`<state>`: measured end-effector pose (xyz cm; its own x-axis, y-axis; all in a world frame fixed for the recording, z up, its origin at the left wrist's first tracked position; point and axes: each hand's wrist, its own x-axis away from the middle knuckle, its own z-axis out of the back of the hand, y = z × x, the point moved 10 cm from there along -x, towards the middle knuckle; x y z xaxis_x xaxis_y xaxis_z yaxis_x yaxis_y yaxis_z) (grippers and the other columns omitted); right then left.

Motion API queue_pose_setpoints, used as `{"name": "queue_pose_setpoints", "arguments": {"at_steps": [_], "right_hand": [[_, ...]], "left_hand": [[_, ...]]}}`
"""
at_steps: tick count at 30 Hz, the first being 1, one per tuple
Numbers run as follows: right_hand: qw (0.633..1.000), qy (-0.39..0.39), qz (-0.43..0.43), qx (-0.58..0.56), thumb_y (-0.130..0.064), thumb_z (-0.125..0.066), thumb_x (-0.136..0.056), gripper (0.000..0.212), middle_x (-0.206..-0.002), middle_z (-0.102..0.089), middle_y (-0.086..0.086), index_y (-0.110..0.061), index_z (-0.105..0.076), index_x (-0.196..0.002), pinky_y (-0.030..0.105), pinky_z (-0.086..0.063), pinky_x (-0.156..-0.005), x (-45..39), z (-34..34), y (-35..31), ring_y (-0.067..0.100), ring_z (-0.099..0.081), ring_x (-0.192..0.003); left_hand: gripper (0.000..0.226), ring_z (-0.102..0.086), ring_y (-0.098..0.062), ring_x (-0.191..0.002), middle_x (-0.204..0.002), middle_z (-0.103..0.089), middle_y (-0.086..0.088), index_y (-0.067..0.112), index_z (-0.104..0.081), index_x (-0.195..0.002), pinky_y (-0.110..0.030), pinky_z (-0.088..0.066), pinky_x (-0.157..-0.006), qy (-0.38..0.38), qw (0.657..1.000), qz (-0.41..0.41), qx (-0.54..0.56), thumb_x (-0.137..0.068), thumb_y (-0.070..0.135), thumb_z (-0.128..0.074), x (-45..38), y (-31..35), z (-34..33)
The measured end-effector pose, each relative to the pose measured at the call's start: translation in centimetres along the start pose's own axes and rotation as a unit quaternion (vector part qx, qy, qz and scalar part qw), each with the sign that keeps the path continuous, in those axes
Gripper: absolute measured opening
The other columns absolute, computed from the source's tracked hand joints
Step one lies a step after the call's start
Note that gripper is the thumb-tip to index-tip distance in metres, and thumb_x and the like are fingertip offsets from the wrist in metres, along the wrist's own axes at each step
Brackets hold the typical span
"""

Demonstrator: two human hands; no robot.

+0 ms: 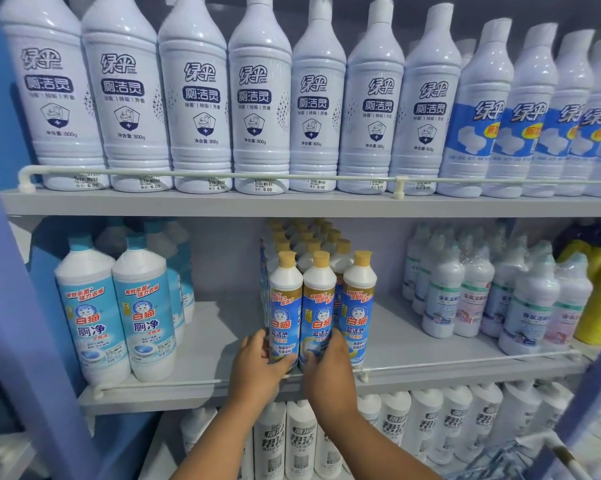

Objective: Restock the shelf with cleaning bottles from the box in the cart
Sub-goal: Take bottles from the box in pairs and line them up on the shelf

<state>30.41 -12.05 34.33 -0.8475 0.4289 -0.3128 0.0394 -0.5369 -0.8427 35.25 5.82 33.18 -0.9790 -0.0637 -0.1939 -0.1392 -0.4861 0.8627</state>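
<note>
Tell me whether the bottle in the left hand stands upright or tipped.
Upright: the tan-capped bottle gripped by the left hand stands vertical, cap up, matching its neighbours.

The light is bright and cool, a bit blue, and even all over. Small white shine spots sit on the tall white bottles up top. The shelf bends at the sides. The edges and bottom right corner look blurry.
</note>
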Motion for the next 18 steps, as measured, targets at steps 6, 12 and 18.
{"name": "queue_pose_setpoints", "arguments": {"at_steps": [6,12,18], "right_hand": [[1.000,0.005,0.025,-0.007,-0.022,-0.065,-0.096,0.023,-0.104,-0.065,-0.012,-0.024,-0.055,-0.117,0.011,-0.046,-0.071,1.0,3.6,-0.3,0.004,-0.063,-0.088],[0.997,0.071,-0.007,0.001,-0.031,-0.074,-0.090,0.046,-0.121,-0.055,-0.001,-0.015,-0.053,-0.127,0.031,-0.049,-0.084,-2.2,10.2,3.6,0.015,-0.058,-0.102],[0.995,-0.092,0.003,-0.040,-0.016,-0.073,-0.091,0.048,-0.121,-0.061,-0.013,-0.030,-0.049,-0.130,0.027,-0.052,-0.096,-4.7,6.8,2.9,0.000,-0.060,-0.107]], "left_hand": [[0.048,-0.062,-0.003,-0.078,-0.099,-0.060,0.011,0.032,-0.056,-0.099,-0.025,-0.052,-0.064,0.015,0.999,-0.010,-0.042,-0.065,0.046,-0.086,-0.1,0.2,0.2],[0.047,-0.064,0.000,-0.077,-0.092,-0.067,0.019,0.034,-0.053,-0.101,-0.026,-0.053,-0.063,-0.009,0.999,0.002,-0.050,-0.069,0.049,-0.084,0.1,0.2,-0.1],[0.047,-0.066,0.004,-0.077,-0.092,-0.070,0.020,0.038,-0.052,-0.102,-0.026,-0.053,-0.063,-0.016,0.999,0.006,-0.037,-0.070,0.048,-0.085,0.4,0.5,-0.1]]}}
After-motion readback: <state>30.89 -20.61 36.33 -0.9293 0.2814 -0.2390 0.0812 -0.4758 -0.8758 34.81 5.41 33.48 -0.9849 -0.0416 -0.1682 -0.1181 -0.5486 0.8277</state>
